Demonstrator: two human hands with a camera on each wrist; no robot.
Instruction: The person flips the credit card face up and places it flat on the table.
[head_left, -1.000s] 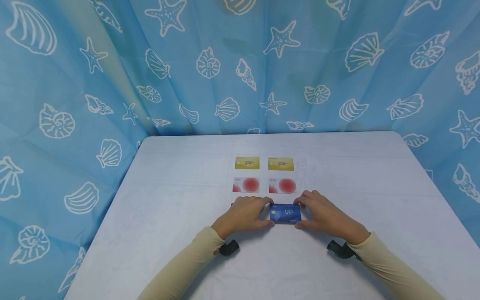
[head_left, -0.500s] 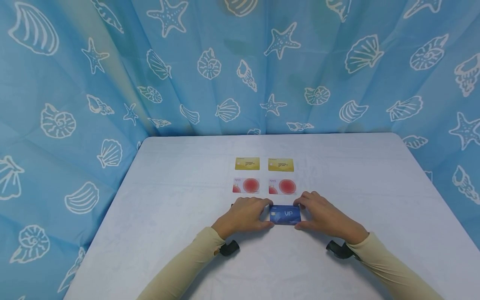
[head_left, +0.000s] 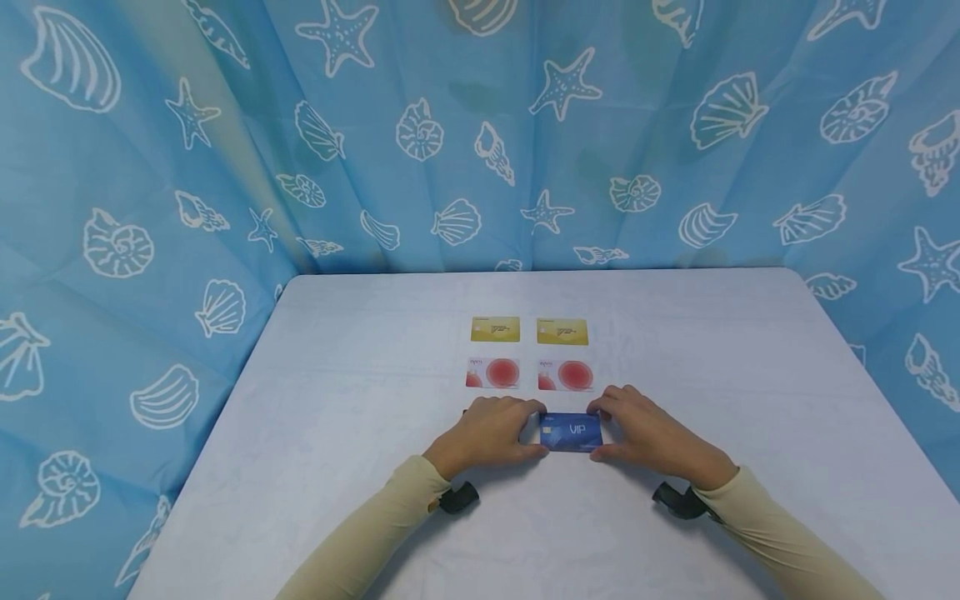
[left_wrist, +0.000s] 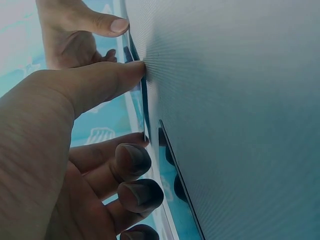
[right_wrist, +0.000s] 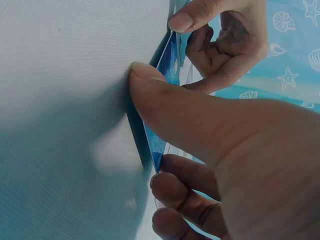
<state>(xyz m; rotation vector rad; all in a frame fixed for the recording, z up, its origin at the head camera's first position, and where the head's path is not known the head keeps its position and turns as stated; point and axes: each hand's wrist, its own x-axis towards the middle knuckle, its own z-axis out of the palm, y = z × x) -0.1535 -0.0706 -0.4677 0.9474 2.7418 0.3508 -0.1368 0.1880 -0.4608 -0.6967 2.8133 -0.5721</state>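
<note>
A blue VIP card (head_left: 572,432) lies between both hands, nearest the person, in the head view. My left hand (head_left: 491,429) pinches its left side, thumb at the near corner and index finger at the far corner. On the opposite side, my right hand (head_left: 645,433) holds the card the same way. In the right wrist view the thumb (right_wrist: 150,92) touches the blue card (right_wrist: 156,137), whose edge seems slightly off the cloth. Beneath the curled fingers in the left wrist view lies another thin card (left_wrist: 182,215), mostly hidden by the hand in the head view.
Two red-and-white cards (head_left: 492,373) lie side by side just beyond the hands. Farther back are two gold cards (head_left: 496,329) in a matching row. All rest on a white-covered table (head_left: 360,375). A blue shell-patterned curtain (head_left: 465,125) hangs behind and along the sides.
</note>
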